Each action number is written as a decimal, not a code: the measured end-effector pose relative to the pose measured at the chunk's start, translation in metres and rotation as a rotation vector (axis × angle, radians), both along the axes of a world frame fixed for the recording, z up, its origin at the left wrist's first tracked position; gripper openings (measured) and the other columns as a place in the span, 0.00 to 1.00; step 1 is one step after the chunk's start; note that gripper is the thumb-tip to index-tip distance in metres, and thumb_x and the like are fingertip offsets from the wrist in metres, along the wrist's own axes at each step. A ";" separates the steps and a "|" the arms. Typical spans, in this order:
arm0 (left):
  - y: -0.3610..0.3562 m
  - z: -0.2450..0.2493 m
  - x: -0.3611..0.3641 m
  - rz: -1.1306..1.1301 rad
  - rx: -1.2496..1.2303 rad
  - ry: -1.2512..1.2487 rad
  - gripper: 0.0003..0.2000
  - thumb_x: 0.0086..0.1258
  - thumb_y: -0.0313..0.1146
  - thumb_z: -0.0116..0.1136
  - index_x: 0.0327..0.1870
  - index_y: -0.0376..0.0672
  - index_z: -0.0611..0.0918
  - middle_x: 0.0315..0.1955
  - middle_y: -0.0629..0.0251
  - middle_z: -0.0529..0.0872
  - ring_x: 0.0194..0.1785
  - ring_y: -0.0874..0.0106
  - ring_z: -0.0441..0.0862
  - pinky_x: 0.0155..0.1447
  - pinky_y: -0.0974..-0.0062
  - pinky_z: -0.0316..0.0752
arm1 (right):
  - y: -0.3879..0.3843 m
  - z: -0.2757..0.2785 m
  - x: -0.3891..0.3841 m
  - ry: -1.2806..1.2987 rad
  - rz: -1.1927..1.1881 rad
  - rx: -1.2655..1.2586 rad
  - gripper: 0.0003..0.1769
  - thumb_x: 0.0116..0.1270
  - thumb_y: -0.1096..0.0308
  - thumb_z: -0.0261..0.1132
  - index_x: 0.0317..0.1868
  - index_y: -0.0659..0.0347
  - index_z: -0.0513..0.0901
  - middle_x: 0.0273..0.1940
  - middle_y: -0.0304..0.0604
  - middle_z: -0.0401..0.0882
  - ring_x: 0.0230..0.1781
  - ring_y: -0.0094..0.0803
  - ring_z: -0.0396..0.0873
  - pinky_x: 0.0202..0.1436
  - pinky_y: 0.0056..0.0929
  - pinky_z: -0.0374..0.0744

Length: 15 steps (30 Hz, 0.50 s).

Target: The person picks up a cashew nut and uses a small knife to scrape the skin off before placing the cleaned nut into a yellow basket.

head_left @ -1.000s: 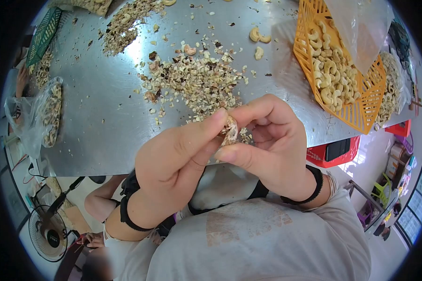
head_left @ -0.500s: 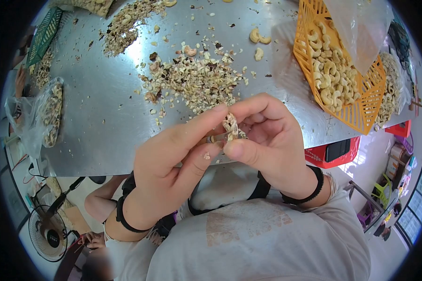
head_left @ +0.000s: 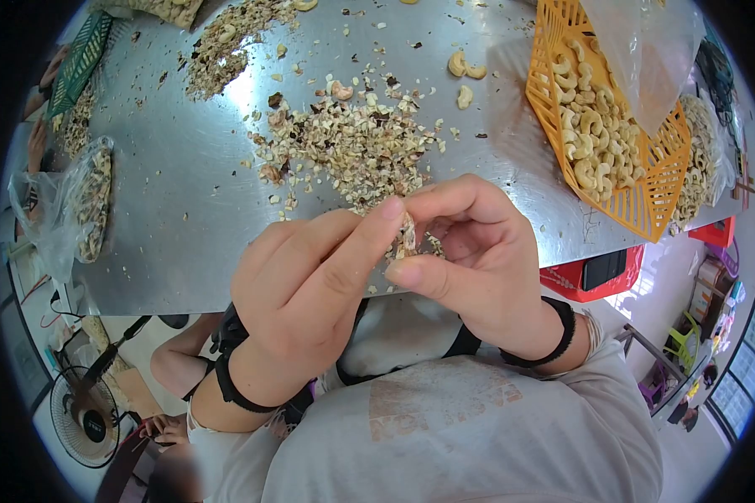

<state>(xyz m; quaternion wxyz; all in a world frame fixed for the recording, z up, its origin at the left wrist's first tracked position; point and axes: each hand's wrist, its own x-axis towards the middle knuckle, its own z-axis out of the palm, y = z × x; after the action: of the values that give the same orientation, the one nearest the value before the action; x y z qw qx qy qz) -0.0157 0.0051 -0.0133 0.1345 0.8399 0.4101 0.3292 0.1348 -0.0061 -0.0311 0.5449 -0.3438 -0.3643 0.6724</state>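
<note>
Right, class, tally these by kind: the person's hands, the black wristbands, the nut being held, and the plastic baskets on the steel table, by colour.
Hands: 2 (left hand, right hand)
Black wristbands: 2
Held nut: 1
Orange basket: 1
Green basket: 1
Total: 7

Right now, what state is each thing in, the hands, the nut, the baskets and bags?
left hand, fingertips pinched shut on the cashew
right hand, pinched shut on it too
cashew, held between both hands, mostly hidden
orange basket, holding peeled cashews, clear plastic draped over its far end
peel scraps, heaped loose on the metal table
clear bag, lying at the table's left edge, holding nuts
</note>
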 end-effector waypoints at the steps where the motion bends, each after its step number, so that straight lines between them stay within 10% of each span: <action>1: -0.001 0.000 0.000 0.000 0.000 0.000 0.20 0.44 0.19 0.54 0.43 0.40 0.76 0.28 0.64 0.79 0.24 0.72 0.73 0.26 0.80 0.66 | 0.000 0.000 0.000 0.000 0.000 0.000 0.16 0.46 0.76 0.66 0.36 0.65 0.71 0.32 0.37 0.72 0.33 0.20 0.68 0.39 0.18 0.67; 9: -0.006 0.010 0.003 0.017 -0.746 -0.522 0.15 0.54 0.20 0.50 0.44 0.39 0.75 0.29 0.59 0.79 0.30 0.69 0.76 0.33 0.81 0.69 | 0.000 0.004 0.001 0.117 0.034 -0.107 0.15 0.48 0.76 0.65 0.36 0.66 0.70 0.31 0.38 0.72 0.32 0.20 0.69 0.37 0.18 0.68; 15: 0.002 0.005 0.000 -0.029 -0.092 -0.017 0.16 0.48 0.21 0.54 0.41 0.41 0.77 0.25 0.65 0.78 0.24 0.72 0.72 0.27 0.81 0.65 | -0.001 0.001 0.003 0.042 0.039 -0.079 0.14 0.48 0.76 0.65 0.36 0.65 0.70 0.30 0.37 0.72 0.31 0.19 0.69 0.36 0.18 0.69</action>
<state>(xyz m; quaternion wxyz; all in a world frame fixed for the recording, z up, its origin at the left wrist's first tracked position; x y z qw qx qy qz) -0.0156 0.0073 -0.0084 0.1814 0.8360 0.4113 0.3148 0.1379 -0.0069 -0.0304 0.5253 -0.3436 -0.3325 0.7039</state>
